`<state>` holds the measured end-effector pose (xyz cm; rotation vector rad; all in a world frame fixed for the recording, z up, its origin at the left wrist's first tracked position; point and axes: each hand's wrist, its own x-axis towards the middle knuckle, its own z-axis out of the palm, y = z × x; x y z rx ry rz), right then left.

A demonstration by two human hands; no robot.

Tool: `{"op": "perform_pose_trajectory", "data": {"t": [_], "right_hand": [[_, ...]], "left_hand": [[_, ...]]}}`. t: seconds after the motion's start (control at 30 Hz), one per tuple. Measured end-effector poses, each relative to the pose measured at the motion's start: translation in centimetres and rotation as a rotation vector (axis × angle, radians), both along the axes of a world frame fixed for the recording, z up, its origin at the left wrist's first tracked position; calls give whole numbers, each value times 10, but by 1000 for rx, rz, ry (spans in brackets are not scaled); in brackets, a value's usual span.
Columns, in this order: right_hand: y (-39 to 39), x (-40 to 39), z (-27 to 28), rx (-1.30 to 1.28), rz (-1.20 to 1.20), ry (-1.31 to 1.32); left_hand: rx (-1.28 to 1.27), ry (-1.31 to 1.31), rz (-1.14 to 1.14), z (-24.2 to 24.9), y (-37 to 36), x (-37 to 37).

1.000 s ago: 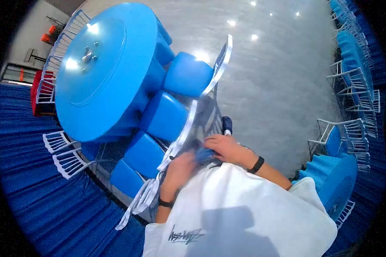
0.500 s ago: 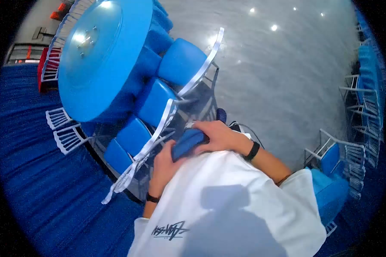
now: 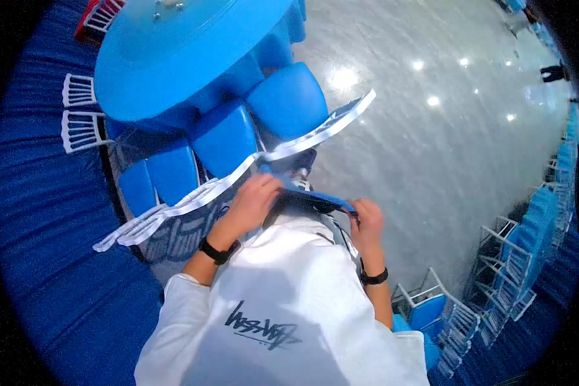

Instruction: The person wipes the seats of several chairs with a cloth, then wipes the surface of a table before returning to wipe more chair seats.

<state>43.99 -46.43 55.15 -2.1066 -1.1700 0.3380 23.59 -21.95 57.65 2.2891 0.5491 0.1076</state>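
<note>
A blue piece with a dark underside, which looks like cloth, stretches between my two hands in front of my white shirt. My left hand is closed on its left end, palm side hidden. At the right end, the fingers of my right hand pinch the edge. The piece slopes down slightly toward the right, and its exact kind cannot be made out. Just beyond my left hand run the white chair backs of a row of chairs with blue seats.
A round table with a blue cloth stands ahead on the left. Dark blue draped fabric covers the far left. Grey shiny floor stretches right, with more white chairs and blue-covered tables along that side.
My hands have moved apart, the right one shifting rightward. The blue piece, bunched between them before, is now drawn out wide. The view has turned and the table sits higher in it.
</note>
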Motion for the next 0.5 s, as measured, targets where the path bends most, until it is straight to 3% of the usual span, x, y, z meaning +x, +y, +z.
{"op": "perform_pose_trajectory", "data": {"t": [0.03,0.1,0.13,0.17,0.23,0.3,0.37,0.5], "right_hand": [[6,17,-6,-80,-33,-13],[12,45,-18,-244,-106,-40],[42,57,-8,-25,-183,15],[62,79,-5,-136,-163,39],[111,109,-20,-2,-129,35],[164,119,-9,-106,-132,69],[194,125,-26,-68,-17,-226],[211,118,-72,-326,670,-261]], "left_hand": [[-172,43,57,-7,4,14],[-204,-42,137,-22,18,48],[-227,-77,175,-31,25,63],[-152,-103,217,-46,36,82],[-81,-186,261,-82,69,115],[94,-166,337,-96,99,135],[302,-46,403,-87,112,150],[-130,219,92,-122,114,130]]}}
